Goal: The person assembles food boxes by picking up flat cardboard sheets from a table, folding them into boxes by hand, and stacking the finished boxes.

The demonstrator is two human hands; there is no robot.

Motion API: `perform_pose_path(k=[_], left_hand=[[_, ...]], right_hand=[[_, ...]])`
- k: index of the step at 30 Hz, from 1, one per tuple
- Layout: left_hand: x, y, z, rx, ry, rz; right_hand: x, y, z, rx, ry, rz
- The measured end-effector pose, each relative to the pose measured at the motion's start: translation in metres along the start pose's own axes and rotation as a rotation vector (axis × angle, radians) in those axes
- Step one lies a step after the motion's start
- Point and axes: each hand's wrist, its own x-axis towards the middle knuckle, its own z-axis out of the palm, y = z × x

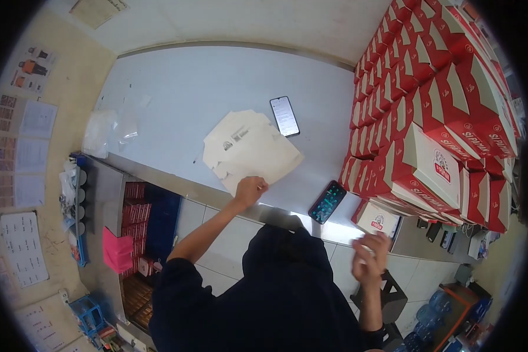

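A flat, unfolded carton blank (pixel 240 144) lies on the light table, pale side up with small dark printing. My left hand (pixel 251 190) is closed at its near edge, fingers curled against the board. Off the table's front edge, my right hand (pixel 369 258) is raised with its fingers bent and apart, and nothing shows in it. A red and white box (pixel 376 217) with a printed logo sits just beyond that hand. Between the two hands, at the table edge, is a phone with a lit dark screen (pixel 327 202). A second phone (pixel 285 116) with a white screen touches or nearly touches the blank's far right side.
Stacked red and white boxes (pixel 416 111) rise along the table's right side. Clear plastic bags (pixel 102 132) lie at the left end. Below the table at left are shelves with red packs (pixel 136 211) and a pink sheet (pixel 117 250). A dark crate (pixel 387 299) stands at lower right.
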Motion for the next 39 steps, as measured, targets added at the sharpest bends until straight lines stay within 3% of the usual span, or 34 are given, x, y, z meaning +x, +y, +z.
perform_pose_path(k=[3,4,6,8,16,17,19,21,22,24,25,26,28,30,32,34,36,38,39], left_hand=[[0.002,-0.010,-0.005,-0.541,-0.304,-0.153],[0.002,-0.010,-0.005,-0.537,-0.313,-0.146],[0.000,0.028,-0.037,-0.441,0.383,-0.076],[-0.004,0.062,-0.076,-0.220,0.693,0.118],[-0.078,0.139,-0.114,0.239,1.027,0.397],[-0.101,0.141,-0.112,0.324,0.959,0.405],[-0.143,0.194,-0.112,0.358,0.728,0.633],[-0.196,0.237,-0.110,0.436,0.378,0.689],[-0.214,0.267,-0.109,0.402,0.329,0.730],[-0.238,0.331,-0.123,0.420,0.301,0.770],[-0.246,0.344,-0.110,0.422,0.297,0.786],[-0.256,0.354,-0.097,0.057,0.135,0.573],[-0.268,0.373,-0.065,-0.295,-0.023,0.349],[-0.265,0.380,-0.015,-0.125,-0.834,0.380],[-0.271,0.397,0.037,-0.075,-0.982,0.424],[-0.276,0.418,0.087,-0.220,-1.130,0.403],[-0.277,0.440,0.121,-0.256,-1.210,0.458],[-0.266,0.457,0.151,-0.294,-1.291,0.525],[-0.255,0.460,0.163,-0.431,-1.514,0.323]], right_hand=[[0.004,-0.011,0.042,0.186,-0.122,0.049],[0.006,-0.014,0.051,0.225,-0.173,0.037],[0.016,-0.021,0.062,0.256,-0.217,0.033],[0.024,-0.029,0.071,0.269,-0.124,0.085],[0.037,-0.058,0.083,0.188,0.202,-0.191],[0.042,-0.065,0.064,0.038,0.226,-0.252],[0.025,-0.061,0.027,-0.166,0.257,-0.296],[-0.016,-0.058,0.016,-0.119,-0.079,-0.293],[-0.039,-0.052,0.003,-0.137,-0.059,-0.274],[-0.105,-0.036,-0.035,0.268,-0.163,-0.100],[-0.145,-0.026,-0.045,0.435,-0.080,0.007],[-0.186,-0.017,-0.053,0.606,0.004,0.112],[-0.259,0.001,-0.081,0.669,0.021,0.269],[-0.314,-0.002,-0.113,0.596,0.021,0.377],[-0.349,-0.019,-0.144,0.539,0.010,0.488],[-0.369,-0.046,-0.182,0.622,0.037,0.587],[-0.396,-0.054,-0.197,0.599,0.115,0.580],[-0.419,-0.053,-0.210,0.592,0.312,0.758],[-0.428,-0.047,-0.215,0.591,0.318,0.764]])
